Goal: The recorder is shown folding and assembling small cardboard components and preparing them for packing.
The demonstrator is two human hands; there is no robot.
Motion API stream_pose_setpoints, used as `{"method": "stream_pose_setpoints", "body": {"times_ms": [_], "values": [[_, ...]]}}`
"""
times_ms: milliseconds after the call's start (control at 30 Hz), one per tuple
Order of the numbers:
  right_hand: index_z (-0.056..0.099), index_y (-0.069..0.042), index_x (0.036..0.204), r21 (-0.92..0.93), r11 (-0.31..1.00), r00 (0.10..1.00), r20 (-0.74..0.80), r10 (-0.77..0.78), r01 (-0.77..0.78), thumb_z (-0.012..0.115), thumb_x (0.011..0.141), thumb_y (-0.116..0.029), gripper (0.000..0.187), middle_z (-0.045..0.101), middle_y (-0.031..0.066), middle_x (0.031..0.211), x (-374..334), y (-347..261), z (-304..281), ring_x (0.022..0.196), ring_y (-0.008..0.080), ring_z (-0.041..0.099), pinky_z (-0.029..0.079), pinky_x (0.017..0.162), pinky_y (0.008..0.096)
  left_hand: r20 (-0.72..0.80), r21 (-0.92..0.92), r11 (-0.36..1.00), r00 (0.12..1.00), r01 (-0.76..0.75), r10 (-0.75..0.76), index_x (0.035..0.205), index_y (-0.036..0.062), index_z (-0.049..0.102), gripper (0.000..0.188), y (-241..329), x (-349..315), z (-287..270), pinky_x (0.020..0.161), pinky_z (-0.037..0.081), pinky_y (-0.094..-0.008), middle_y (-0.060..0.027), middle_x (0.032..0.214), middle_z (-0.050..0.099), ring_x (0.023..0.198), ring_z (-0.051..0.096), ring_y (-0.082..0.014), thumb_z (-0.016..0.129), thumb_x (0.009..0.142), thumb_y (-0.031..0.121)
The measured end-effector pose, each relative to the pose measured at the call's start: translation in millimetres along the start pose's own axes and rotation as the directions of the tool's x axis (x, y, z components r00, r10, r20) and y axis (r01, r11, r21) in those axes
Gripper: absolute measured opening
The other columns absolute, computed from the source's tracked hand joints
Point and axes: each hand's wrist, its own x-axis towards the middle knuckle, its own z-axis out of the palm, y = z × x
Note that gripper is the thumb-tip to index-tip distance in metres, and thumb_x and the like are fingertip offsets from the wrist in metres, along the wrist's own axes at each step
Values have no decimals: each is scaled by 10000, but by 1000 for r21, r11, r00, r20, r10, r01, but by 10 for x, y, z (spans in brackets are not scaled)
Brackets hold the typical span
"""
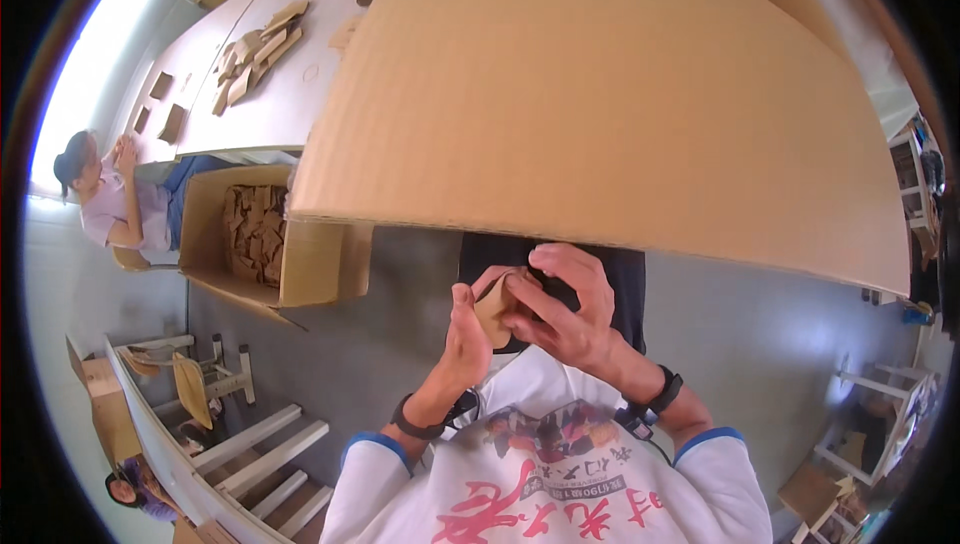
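Close in front of my body, both hands hold a small folded piece of brown cardboard (pixel 493 312). My left hand (pixel 466 340) supports it from the left, its thumb pointing up and its fingers behind the piece. My right hand (pixel 572 309) curls over it from the right, fingertips pressing on its upper edge. The inside of the piece and parts of the fingers are hidden. Just beyond my hands rises the near edge of a large plain cardboard surface (pixel 610 94), which fills most of the upper view.
To the left stands an open carton (pixel 312 262) full of crumpled-looking brown pieces (pixel 255 234). Behind it, a white table (pixel 300 94) bears a heap of small folded cardboard pieces (pixel 258 56). A person (pixel 120 199) sits there. White metal frames (pixel 262 454) lie lower left.
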Motion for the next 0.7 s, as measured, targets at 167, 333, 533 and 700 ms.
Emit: {"method": "stream_pose_setpoints", "body": {"times_ms": [167,333,533,700], "values": [[645,-101,1180,-23,1000,1000,-4,10,-10,822,755,-250,484,520,140,1218,-98,11,29,967,291,607,536,773,395,-22,51,998,999,48,-47,1242,2,506,892,128,15,74,814,493,-275,-78,1120,594,994,577,-162,93,933,729],[591,-132,1272,-18,1000,1000,-8,-6,6,820,757,-270,581,498,140,1245,-142,4,-38,930,259,590,497,753,375,27,43,995,996,86,-88,1310,-26,475,952,125,55,108,820,512,-282,-90,1167,598,1001,580,-163,169,903,778],[645,-155,1237,-58,998,999,-28,27,-29,763,824,-382,485,503,134,1219,-162,62,-90,972,276,567,485,755,367,110,146,989,994,-12,-5,1284,-54,498,993,152,134,163,832,507,-280,-115,1150,600,1008,582,-167,172,885,795],[713,-125,1115,-148,989,999,24,21,-18,732,856,-368,356,503,133,1216,-75,19,-97,1054,298,548,509,779,379,89,169,985,996,-43,29,1198,-69,541,979,132,128,128,776,505,-289,-119,1091,622,962,603,-179,160,896,781]]}}
